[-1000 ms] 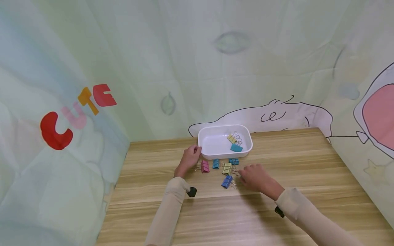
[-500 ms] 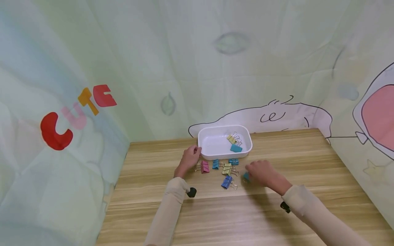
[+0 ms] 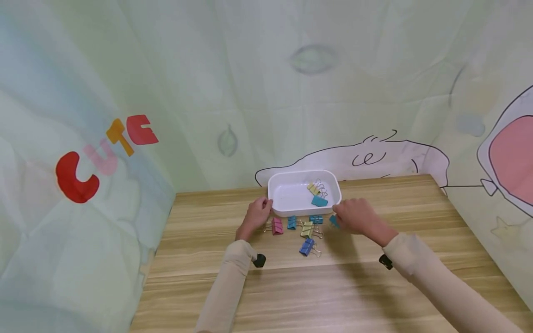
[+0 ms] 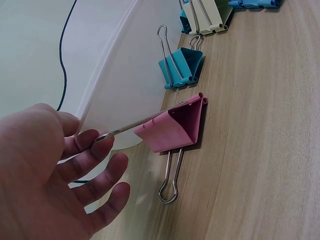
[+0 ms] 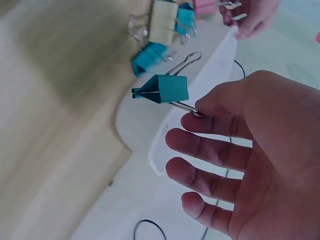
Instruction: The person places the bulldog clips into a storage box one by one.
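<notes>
Delicately, a person's right grip [image 3: 359,216] pinches one wire handle of a teal binder clip [image 5: 172,89] between thumb and forefinger, the other three fingers [image 5: 212,180] loosely bent and apart from it. The clip hangs just outside the near right corner of a white tray [image 3: 287,212], which stands toward the far edge of a wood-grain bench [image 3: 291,296]. At the tray's near left corner, the left grip [image 3: 256,214] holds the rim between thumb and forefinger, its remaining fingers slightly curled near the raised handle of a pink clip [image 4: 170,127]; whether they touch that handle cannot be told. Inside the tray, toward its right end, lie a yellow clip [image 3: 313,188] and, just beside it, a second teal clip [image 3: 319,201]. Along the tray's near side sit two blue-green clips [image 3: 292,222], with a pale yellow-green clip [image 3: 307,229] next to them and a blue clip [image 3: 306,247] nearest the person. Both forearms wear beige sleeves [image 3: 226,282], with a dark device [image 3: 259,260] at each wrist. Behind the bench hangs a pale printed backdrop [image 3: 258,83], bearing the colourful letters "CUTE" [image 3: 77,178] at left and a pink balloon [image 3: 514,159] at right.
</notes>
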Demonstrator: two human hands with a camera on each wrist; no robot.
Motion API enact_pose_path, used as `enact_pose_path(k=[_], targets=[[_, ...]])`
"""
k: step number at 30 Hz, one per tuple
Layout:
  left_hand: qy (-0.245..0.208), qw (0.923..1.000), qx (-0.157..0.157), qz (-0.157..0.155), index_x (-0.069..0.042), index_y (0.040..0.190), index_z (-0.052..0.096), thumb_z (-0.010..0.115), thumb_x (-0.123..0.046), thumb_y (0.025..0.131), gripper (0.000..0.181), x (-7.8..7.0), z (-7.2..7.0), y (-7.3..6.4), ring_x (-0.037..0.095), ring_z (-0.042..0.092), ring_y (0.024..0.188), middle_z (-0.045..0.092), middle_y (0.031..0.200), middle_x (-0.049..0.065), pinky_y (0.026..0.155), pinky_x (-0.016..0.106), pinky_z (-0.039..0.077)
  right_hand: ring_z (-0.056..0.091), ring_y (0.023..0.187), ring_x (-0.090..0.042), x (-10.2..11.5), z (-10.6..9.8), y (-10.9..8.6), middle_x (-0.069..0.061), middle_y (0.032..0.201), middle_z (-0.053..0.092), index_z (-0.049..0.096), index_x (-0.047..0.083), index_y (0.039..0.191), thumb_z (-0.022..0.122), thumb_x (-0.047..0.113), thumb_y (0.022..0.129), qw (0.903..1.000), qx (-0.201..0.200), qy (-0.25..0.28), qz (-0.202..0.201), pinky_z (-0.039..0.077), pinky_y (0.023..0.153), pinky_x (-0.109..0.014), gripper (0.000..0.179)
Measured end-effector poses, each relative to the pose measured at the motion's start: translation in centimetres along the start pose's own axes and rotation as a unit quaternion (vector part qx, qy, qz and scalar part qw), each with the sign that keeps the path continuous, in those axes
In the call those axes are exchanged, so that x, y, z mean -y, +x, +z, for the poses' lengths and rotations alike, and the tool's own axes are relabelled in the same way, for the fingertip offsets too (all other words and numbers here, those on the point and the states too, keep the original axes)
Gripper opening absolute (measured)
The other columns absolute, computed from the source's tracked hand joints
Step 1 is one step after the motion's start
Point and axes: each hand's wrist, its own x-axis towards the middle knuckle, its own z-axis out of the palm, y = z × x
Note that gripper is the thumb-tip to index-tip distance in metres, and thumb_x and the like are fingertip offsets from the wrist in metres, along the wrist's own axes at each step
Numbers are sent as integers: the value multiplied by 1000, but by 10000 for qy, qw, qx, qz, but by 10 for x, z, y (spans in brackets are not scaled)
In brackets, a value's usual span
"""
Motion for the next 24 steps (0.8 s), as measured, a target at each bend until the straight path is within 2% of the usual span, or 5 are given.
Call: enact_pose_path(k=[5,12,18,24], targets=[[0,10000,7,32,-3,113,61,44,-34,113,35,0,-1,0,21,56,85,63,99,11,74,31,48,42,53,-17,-3,-15,15,-2,63,49,62,7,78,69,10,91,10000,-57,-53,-16,36,44,-31,15],[40,10000,-24,59,-2,112,62,45,-33,113,34,0,0,1,20,55,83,63,96,9,72,31,47,45,57,-18,-7,-35,36,-4,68,53,66,5,86,68,13,95,9997,189,-115,79,36,46,-29,12],[71,10000,-19,25,-4,110,61,45,-34,113,34,1,1,1,20,54,81,61,94,7,69,30,46,44,55,-18,-9,-45,53,-3,65,50,66,7,84,68,16,96,9994,146,-295,40,33,46,-29,15],[100,9999,-42,72,-2,111,61,44,-31,113,33,1,1,1,19,55,82,61,93,7,69,30,47,44,56,-17,-7,-53,71,-2,66,50,66,7,86,65,17,99,9987,391,-308,86,34,48,-29,16]])
